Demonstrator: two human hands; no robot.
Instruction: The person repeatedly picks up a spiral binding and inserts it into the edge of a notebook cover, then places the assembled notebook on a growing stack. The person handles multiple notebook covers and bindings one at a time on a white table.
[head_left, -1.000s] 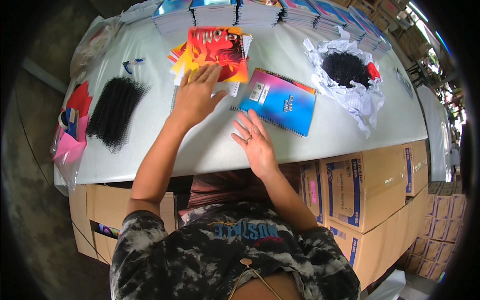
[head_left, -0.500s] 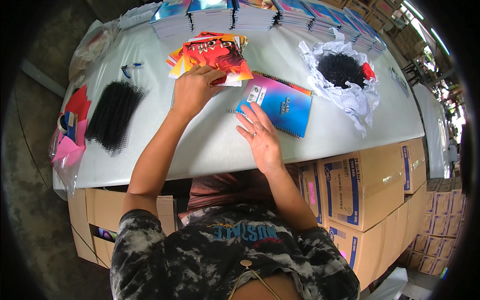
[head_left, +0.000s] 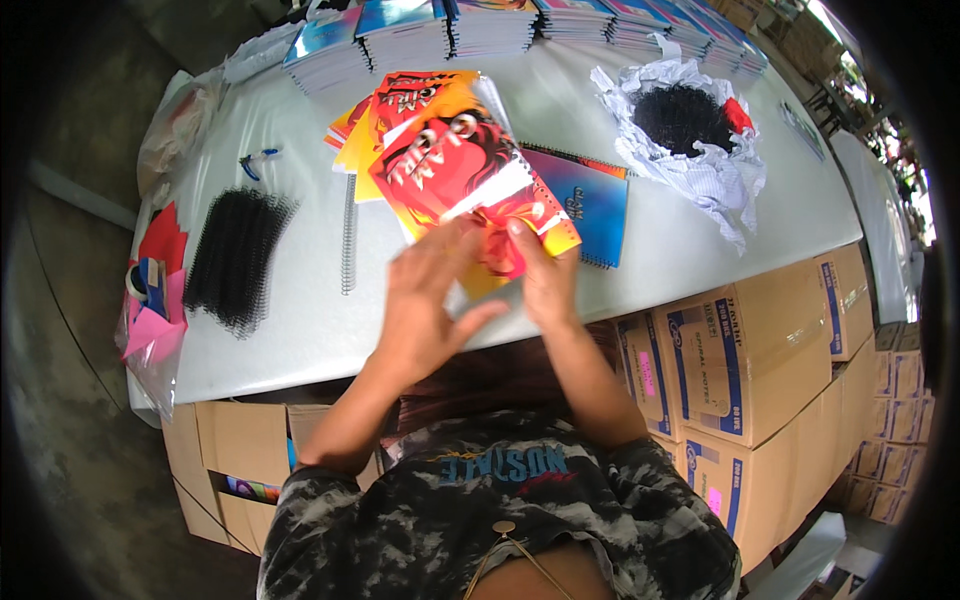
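Observation:
A red-and-orange notebook cover (head_left: 445, 165), with punched holes along its right edge, is tilted over the table in front of me. My right hand (head_left: 548, 285) grips its lower right corner, thumb on top. My left hand (head_left: 425, 300) is beside the lower edge, fingers stretched and thumb apart; motion blurs it, and whether it touches the cover is unclear. Behind lies a pile of similar red and yellow covers (head_left: 350, 135). Partly hidden to the right is a blue spiral notebook (head_left: 603, 215) on other bound ones. A loose wire spiral (head_left: 348, 240) lies left of the cover.
On the left are a heap of black spiral coils (head_left: 238, 265), pliers (head_left: 258, 162) and a plastic bag with tape and pink paper (head_left: 155, 330). Crumpled paper (head_left: 725, 190) holds black coils (head_left: 685, 120) at right. Notebook stacks (head_left: 405, 45) line the far edge; cartons (head_left: 760, 350) stand below.
The red cover has come off the pile toward me, and my right hand, empty before, now grips it. My left hand has moved nearer and right, its fingers off the pile.

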